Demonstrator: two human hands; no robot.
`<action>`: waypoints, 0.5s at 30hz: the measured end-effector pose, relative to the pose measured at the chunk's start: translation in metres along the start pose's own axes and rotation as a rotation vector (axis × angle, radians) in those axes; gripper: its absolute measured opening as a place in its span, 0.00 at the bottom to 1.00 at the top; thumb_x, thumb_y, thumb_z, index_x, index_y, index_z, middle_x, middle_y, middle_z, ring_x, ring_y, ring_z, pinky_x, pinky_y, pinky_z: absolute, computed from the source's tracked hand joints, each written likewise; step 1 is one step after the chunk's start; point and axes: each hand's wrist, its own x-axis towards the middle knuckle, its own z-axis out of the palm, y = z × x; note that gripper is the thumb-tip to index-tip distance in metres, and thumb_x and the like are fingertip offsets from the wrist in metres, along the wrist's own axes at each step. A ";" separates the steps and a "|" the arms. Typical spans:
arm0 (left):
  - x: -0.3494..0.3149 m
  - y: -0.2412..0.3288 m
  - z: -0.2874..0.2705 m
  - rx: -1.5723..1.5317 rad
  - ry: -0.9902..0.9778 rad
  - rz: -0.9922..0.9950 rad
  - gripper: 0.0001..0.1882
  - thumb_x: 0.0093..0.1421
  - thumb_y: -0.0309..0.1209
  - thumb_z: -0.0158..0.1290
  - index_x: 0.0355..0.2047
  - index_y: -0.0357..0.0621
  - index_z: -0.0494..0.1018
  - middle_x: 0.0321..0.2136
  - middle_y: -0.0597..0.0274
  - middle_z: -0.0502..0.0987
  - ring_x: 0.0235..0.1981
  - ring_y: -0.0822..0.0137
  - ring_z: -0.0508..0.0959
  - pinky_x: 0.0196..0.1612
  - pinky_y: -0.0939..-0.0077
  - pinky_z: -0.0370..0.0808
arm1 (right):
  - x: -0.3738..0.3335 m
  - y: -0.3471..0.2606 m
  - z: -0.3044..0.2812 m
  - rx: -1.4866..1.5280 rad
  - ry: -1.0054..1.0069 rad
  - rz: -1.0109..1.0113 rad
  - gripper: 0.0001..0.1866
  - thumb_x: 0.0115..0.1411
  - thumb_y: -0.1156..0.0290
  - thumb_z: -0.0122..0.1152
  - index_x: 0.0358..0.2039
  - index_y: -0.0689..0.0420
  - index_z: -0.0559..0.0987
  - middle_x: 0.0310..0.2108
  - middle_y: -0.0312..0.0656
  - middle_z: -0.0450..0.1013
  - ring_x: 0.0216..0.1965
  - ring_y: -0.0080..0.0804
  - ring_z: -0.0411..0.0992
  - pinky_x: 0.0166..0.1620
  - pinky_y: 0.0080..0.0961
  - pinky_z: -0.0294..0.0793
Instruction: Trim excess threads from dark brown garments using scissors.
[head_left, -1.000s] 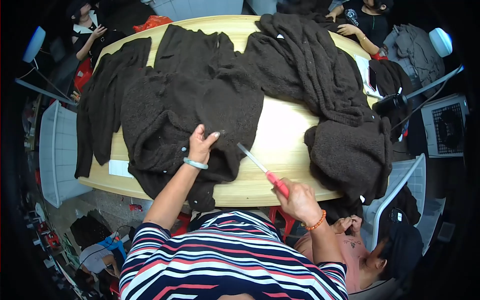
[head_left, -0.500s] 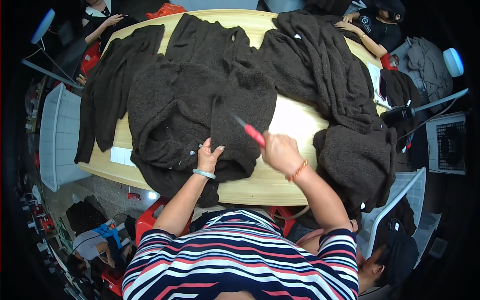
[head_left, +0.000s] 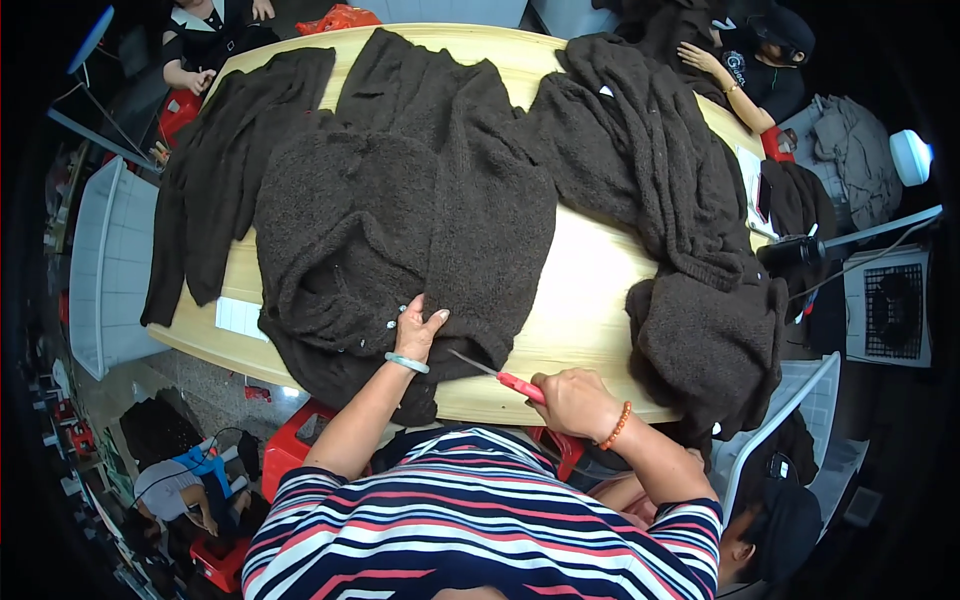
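A dark brown knitted cardigan (head_left: 345, 190) lies spread on the table in front of me. My left hand (head_left: 415, 333), a pale bangle at its wrist, is closed on the cardigan's front edge, thumb on top, beside small shiny buttons (head_left: 391, 324). To the right of it, my right hand (head_left: 580, 402) grips a red-handled tool (head_left: 520, 387) with a narrow, pointed metal blade; its exact kind is unclear. The blade points left, its tip close to the cardigan's lower edge. Whether it touches the knit I cannot tell.
More dark knitwear lies at the left (head_left: 215, 165) and right (head_left: 640, 150) of the wooden table (head_left: 590, 270). White bins (head_left: 108, 270) stand beside it. A lamp (head_left: 908, 158) rises at the right. Co-workers sit at the far corners and behind me at lower left and right.
My right hand has come down toward me with the red-handled tool, from above the cardigan's front to its lower edge. My left hand keeps its hold. The cardigan's right side lies flatter.
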 end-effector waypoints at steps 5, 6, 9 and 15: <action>-0.005 0.002 0.001 0.086 -0.027 -0.006 0.21 0.59 0.17 0.54 0.54 0.34 0.69 0.50 0.59 0.76 0.49 0.69 0.75 0.57 0.75 0.69 | 0.019 0.008 -0.018 0.015 0.196 0.098 0.09 0.58 0.64 0.59 0.29 0.58 0.78 0.18 0.51 0.75 0.23 0.49 0.77 0.29 0.44 0.75; -0.005 -0.001 0.000 0.095 -0.036 0.018 0.21 0.59 0.17 0.54 0.54 0.34 0.70 0.50 0.59 0.76 0.49 0.69 0.75 0.57 0.74 0.69 | 0.032 0.010 -0.026 -0.007 0.254 0.133 0.10 0.58 0.65 0.58 0.29 0.59 0.77 0.19 0.52 0.75 0.23 0.50 0.77 0.28 0.45 0.75; -0.003 0.000 0.003 0.071 -0.048 -0.007 0.20 0.59 0.17 0.54 0.53 0.33 0.70 0.50 0.59 0.76 0.49 0.69 0.75 0.58 0.74 0.69 | 0.052 0.018 -0.033 -0.032 0.368 0.114 0.10 0.58 0.65 0.58 0.30 0.60 0.76 0.19 0.52 0.75 0.24 0.51 0.77 0.29 0.46 0.75; -0.001 0.003 0.004 0.034 0.003 -0.008 0.19 0.60 0.18 0.54 0.52 0.32 0.71 0.49 0.57 0.77 0.47 0.71 0.76 0.54 0.76 0.71 | 0.007 0.008 -0.018 0.023 -0.096 -0.089 0.10 0.57 0.65 0.59 0.32 0.60 0.77 0.20 0.54 0.75 0.25 0.52 0.77 0.31 0.45 0.75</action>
